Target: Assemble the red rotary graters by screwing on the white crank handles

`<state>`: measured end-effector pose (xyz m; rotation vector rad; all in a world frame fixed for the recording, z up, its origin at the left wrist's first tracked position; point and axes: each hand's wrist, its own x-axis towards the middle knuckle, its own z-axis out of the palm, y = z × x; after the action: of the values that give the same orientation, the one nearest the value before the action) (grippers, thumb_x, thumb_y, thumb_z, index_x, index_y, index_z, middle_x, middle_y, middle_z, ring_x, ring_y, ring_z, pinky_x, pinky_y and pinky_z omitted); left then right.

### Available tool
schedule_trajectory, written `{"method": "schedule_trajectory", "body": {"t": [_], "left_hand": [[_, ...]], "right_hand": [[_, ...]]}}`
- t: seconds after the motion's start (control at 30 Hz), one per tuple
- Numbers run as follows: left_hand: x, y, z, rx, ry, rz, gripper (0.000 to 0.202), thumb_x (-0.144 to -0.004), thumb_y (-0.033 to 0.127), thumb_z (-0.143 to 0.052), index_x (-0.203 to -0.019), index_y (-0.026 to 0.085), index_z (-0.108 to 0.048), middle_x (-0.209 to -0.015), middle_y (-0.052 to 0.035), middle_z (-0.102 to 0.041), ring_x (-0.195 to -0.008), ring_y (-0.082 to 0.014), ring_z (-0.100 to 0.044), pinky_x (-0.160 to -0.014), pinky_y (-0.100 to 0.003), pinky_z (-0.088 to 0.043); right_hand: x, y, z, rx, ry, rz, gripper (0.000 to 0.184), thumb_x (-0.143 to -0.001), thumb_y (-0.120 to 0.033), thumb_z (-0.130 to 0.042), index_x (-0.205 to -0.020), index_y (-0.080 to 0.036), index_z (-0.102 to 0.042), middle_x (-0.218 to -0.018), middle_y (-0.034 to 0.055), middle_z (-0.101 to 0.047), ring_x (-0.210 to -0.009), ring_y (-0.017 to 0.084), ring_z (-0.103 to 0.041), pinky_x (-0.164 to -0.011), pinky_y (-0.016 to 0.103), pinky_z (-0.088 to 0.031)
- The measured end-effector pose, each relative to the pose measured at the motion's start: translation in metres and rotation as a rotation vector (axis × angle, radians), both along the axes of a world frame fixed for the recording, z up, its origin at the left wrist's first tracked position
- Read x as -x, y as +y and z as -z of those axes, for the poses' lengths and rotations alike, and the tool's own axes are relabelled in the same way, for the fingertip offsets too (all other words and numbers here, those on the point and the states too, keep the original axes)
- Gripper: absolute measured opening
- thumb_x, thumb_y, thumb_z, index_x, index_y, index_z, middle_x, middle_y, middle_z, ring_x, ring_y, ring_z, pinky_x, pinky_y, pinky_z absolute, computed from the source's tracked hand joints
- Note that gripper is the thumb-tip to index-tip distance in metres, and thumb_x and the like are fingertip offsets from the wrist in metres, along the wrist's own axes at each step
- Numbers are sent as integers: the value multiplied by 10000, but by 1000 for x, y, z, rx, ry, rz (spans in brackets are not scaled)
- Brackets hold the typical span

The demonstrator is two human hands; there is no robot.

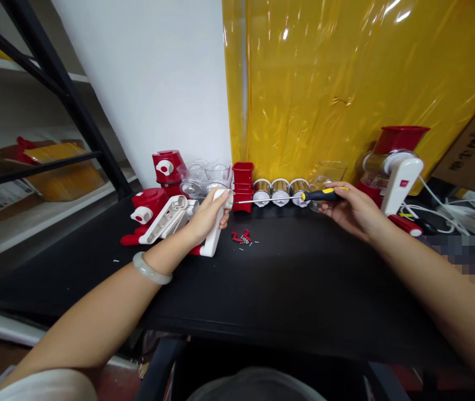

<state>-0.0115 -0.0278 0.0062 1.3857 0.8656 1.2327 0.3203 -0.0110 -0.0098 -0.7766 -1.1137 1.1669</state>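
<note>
My left hand (207,216) is closed around a white crank handle (211,243) with a red grip at its lower end. In my right hand (354,211) is a screwdriver (323,195) with a black and yellow handle, held level. Its long shaft points left, and the tip meets the round hub at the top of the crank handle; the exact contact is too small to make out. On the table just right of the crank handle lie small red plastic parts (237,238) and several loose screws (245,240).
Behind my hands stand red grater housings (167,167), clear hoppers (206,175), stacked red parts (243,175) and metal grating drums (280,192). More white crank handles (160,220) lie at left. An assembled grater (400,167) and white cables (446,206) are at right on the black table (287,295).
</note>
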Motion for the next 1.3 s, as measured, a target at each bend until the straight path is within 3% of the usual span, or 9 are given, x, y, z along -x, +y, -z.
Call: {"method": "schedule_trajectory", "body": {"t": [0.53, 0.73, 0.83, 1.0, 1.3], "left_hand": [[1, 2, 1, -40, 92, -69, 317, -893, 481, -634, -977, 219, -477, -665, 64, -501, -442, -71, -445, -403, -198, -337], [2, 1, -1, -95, 268, -224, 525, -673, 292, -856, -1043, 194, -497, -804, -6, -652, -673, -144, -643, -463, -199, -435], [1, 0, -2, -70, 266, -175, 483, -701, 221, -799, -1069, 183, -489, -883, -53, -700, -822, -211, -714, -480, -208, -469], [0, -3, -5, 9, 262, -112, 420, -729, 134, -703, -1082, 180, -480, -892, -67, -726, -827, -237, -754, -460, -196, -456], [0, -4, -3, -23, 321, -86, 466, -738, 192, -769, -1118, 184, -500, -863, -46, -697, -830, -234, -747, -473, -201, -489]], "right_hand": [[0, 7, -1, -15, 102, 124, 57, -784, -242, -656, -750, -234, -611, -752, 11, -599, -624, 139, -584, -513, 263, -530], [0, 7, -5, -15, 93, 196, 38, -762, -199, -615, -750, -217, -584, -683, -3, -570, -556, 117, -546, -448, 228, -470], [2, 6, -7, -16, 82, 207, 55, -726, -212, -631, -738, -211, -578, -661, -10, -558, -534, 112, -532, -432, 227, -464], [1, 6, -6, -49, 65, 200, 113, -709, -243, -683, -732, -222, -574, -647, -15, -549, -531, 112, -534, -443, 231, -484], [4, 3, -9, 0, 70, 214, 66, -755, -158, -581, -708, -199, -560, -642, -4, -539, -519, 109, -523, -448, 229, -468]]}}
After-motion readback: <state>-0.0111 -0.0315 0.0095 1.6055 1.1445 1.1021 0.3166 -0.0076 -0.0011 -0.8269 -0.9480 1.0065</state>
